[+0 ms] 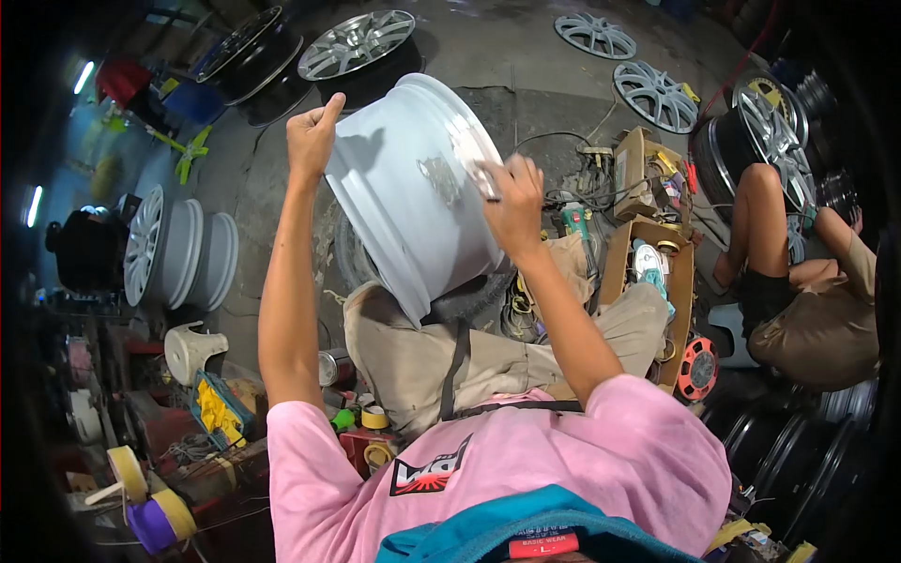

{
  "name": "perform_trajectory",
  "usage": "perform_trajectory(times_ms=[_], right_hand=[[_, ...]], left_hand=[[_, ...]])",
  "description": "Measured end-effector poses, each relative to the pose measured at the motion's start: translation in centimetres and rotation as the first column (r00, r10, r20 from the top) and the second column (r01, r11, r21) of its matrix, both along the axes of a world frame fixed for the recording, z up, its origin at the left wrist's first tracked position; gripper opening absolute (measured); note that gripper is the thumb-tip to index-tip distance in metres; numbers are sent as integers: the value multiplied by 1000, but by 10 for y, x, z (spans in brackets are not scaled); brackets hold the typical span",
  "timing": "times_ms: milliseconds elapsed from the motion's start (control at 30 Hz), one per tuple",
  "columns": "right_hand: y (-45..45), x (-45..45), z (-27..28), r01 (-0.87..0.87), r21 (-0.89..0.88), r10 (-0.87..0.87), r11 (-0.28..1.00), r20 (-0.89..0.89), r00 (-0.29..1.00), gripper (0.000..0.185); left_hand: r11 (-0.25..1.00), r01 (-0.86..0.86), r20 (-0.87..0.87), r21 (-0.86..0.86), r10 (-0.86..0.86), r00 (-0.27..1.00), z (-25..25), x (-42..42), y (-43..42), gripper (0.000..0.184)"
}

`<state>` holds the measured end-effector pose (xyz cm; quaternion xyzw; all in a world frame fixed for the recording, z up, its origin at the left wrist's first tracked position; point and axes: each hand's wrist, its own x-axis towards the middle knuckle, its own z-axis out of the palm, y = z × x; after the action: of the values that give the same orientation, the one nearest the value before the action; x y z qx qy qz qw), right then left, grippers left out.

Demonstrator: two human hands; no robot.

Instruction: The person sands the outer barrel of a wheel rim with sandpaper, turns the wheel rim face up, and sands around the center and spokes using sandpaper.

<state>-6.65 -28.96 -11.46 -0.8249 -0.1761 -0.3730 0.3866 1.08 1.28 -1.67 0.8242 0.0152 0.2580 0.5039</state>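
Holding a grey wheel rim (399, 211) over a dark workshop floor (511, 52)

Nearest you, your pink shirt (582, 450) and khaki trousers (399, 361) are filling the lower view, and the rim is standing tilted by your knees, above a dark tyre (474, 302). Your left hand (313, 141) is gripping one edge, thumb up; your right hand (516, 206) is curling round a small blurred piece (486, 181) and holding it at the opposite edge. The rim's matt grey skin is showing a shiny patch on its wall and a bright band near that edge.

By your right leg, cardboard boxes (623, 169) are holding loose supplies, a green power tool (575, 223) is lying beside them among cables, and an orange-red reel (697, 368) is sitting behind. On your left, a white plastic stool (192, 347) is standing near the clutter.

Farther right, another person (817, 328) is sitting low beside more wheels. Across the worn, scuffed grey floor, wheels (145, 246) are standing on the left, two grey wheel faces (657, 95) are lying flat ahead, and light tubes (83, 77) are glowing in the dim far left.
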Motion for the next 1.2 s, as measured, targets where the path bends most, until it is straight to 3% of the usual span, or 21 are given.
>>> perform_trajectory(times_ms=[67,167,267,400,533,600,733,1033,1200], right_hand=[[-2,-4,-11,16,35,-14,999,-56,998,29],[10,26,7,3,-2,-3,1000,51,999,23],[31,67,31,31,-60,-29,998,44,999,21],[18,48,18,-2,-18,3,1000,39,999,19],[1,12,5,-3,-21,1,1000,-108,994,15],[9,38,17,-26,-51,27,998,20,999,14],[33,90,43,-44,-160,39,986,-36,999,14],[-8,-3,-3,-5,-64,1,998,-57,998,16],[24,90,40,-49,-221,57,974,32,998,18]], left_hand=[[1000,8,6,-11,-8,1000,3,1,-2,62],[999,24,10,-36,-24,1000,-2,0,-1,62],[998,28,27,-55,-26,999,-1,2,3,62],[999,42,21,-33,-41,999,0,0,2,61],[997,44,35,-69,-42,998,0,-2,-3,62],[994,54,27,-96,-52,998,-1,2,-2,62],[997,39,33,-73,-36,999,-3,6,5,62],[998,40,30,-55,-38,999,-10,5,4,64],[999,30,5,-11,-30,1000,-10,9,12,66]])
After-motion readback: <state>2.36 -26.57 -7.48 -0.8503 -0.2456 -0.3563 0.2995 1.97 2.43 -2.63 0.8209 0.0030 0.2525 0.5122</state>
